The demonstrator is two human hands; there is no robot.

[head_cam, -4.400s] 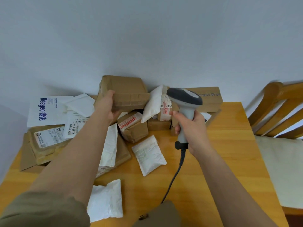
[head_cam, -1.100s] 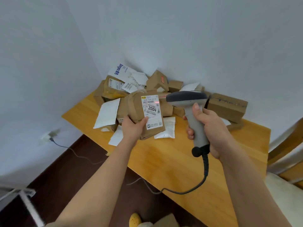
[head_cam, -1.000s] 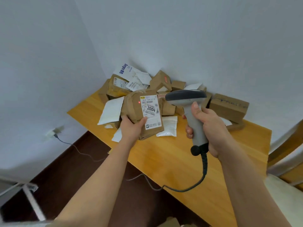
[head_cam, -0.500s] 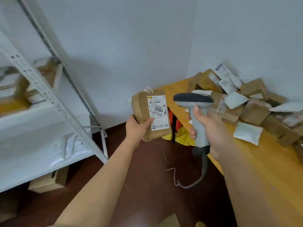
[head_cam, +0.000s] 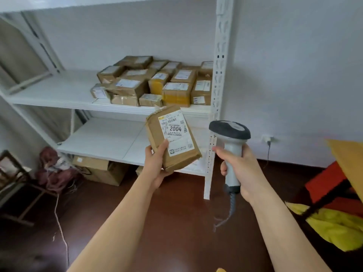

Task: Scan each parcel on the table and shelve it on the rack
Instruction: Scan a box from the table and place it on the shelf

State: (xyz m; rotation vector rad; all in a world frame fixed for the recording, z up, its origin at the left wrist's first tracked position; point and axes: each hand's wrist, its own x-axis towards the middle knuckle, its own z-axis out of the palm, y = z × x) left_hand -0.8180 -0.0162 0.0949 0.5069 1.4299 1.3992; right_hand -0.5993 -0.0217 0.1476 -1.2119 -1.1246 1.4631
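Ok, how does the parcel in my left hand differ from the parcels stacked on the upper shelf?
The held parcel is tilted in the left hand, off the rack; the shelved parcels lie flat on the upper shelf. Its label reads 2004; theirs are too small to read. Both are brown cardboard with white labels.

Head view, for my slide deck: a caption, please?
Left hand holds parcel 2004, right hand the scanner, facing the rack.

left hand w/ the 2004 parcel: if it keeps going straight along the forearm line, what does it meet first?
Probably the front edge of the rack's middle shelf, or the parcels stacked on it. Left hand and parcel point up toward them; depth is unclear.
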